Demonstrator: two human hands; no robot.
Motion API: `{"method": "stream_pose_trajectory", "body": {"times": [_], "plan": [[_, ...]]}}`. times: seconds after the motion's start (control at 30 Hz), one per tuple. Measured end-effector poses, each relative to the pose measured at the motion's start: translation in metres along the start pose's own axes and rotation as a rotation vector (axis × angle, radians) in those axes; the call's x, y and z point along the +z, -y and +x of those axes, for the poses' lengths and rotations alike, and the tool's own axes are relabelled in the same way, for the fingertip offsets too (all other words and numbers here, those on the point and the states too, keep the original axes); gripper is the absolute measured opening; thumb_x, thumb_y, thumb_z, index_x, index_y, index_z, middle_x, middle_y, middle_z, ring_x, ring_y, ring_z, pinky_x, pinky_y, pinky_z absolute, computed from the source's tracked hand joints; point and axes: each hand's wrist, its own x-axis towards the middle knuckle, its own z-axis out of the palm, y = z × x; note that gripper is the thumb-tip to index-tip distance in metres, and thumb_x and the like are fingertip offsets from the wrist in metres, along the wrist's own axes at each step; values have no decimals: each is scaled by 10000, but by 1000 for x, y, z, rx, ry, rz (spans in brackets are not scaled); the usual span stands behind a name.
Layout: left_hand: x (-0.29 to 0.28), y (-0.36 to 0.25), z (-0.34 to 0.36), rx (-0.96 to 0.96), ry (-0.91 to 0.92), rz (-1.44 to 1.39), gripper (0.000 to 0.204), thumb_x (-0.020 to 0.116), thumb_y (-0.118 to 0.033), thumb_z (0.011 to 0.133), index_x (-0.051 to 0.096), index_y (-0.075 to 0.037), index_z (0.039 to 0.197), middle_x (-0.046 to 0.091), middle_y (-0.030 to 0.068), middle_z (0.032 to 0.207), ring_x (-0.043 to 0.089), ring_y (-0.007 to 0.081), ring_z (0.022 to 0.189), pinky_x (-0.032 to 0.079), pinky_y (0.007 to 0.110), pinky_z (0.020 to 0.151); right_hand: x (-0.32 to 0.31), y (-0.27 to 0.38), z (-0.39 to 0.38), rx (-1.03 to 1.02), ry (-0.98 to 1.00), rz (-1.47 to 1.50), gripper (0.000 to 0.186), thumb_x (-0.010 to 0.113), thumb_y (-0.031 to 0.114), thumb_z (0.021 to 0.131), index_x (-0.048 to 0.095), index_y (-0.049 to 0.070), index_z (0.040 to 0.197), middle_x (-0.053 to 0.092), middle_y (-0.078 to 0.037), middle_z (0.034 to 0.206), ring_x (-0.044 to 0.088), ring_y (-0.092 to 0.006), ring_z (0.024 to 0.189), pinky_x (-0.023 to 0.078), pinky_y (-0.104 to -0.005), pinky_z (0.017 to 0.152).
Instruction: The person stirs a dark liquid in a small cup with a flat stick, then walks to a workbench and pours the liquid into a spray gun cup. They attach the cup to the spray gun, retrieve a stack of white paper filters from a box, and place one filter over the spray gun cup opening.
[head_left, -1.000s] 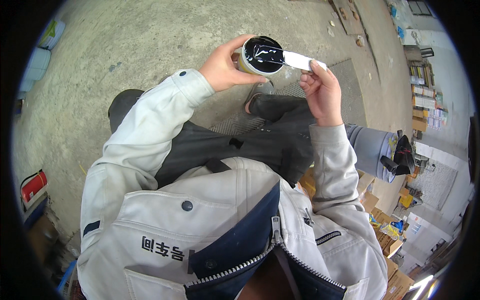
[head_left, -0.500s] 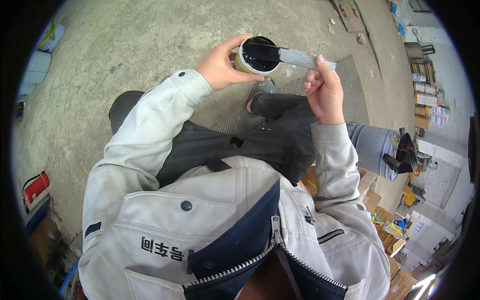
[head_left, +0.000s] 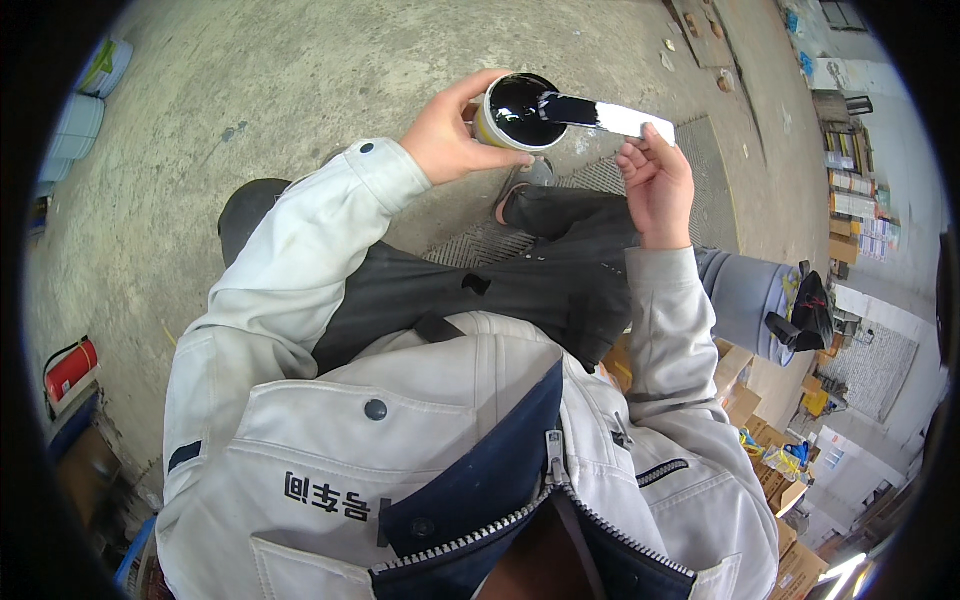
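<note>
The left hand (head_left: 450, 135) wraps its fingers around a small can (head_left: 515, 110) of black liquid. The right hand (head_left: 655, 180) pinches a flat white stick (head_left: 620, 118), its blackened tip over the can's mouth. Tilting the can or flicking the stick could well drip black onto the trousers (head_left: 520, 280) below.

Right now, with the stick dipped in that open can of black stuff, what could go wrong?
1. The left hand holds the small can in the air, over the dark trousers; a tilt could spill the black liquid onto them.
2. The flat stick in the right hand is coated black at its far end; lifting it out may drip on the light jacket sleeve or the concrete floor.
</note>
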Motion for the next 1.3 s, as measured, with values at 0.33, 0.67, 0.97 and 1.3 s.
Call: {"method": "stream_pose_trajectory", "body": {"times": [0.33,0.67,0.97,1.3], "plan": [[6,4,4,0,-16,-104,924,950,-14,750,457,-16,1531,628,84,1408,613,186,1327,528,359,1142,5,-20,-1,221,128,223,156,645,126,1046,686,-19,1086,753,-123,946,734,-208,829,614,-325,773],[0,6,2,-44,-37,-11,927,958,-36,744,470,-38,1533,634,63,1396,620,172,1308,535,354,1119,9,-5,-8,37,21,-40,183,647,184,1070,686,8,1104,752,-93,911,726,-167,803,606,-286,735],[3,5,0,-39,11,71,899,964,-98,741,506,-96,1514,644,40,1384,641,180,1274,542,374,1101,35,1,-19,-12,151,-99,270,631,200,1088,651,-19,1245,744,-91,965,734,-167,844,613,-286,671],[-3,8,1,-24,6,96,847,946,-90,738,545,-77,1484,649,64,1356,628,194,1283,509,363,1115,3,25,-9,-110,-99,-334,220,708,139,1041,655,-56,1130,762,-152,940,762,-195,763,634,-290,693]]}}
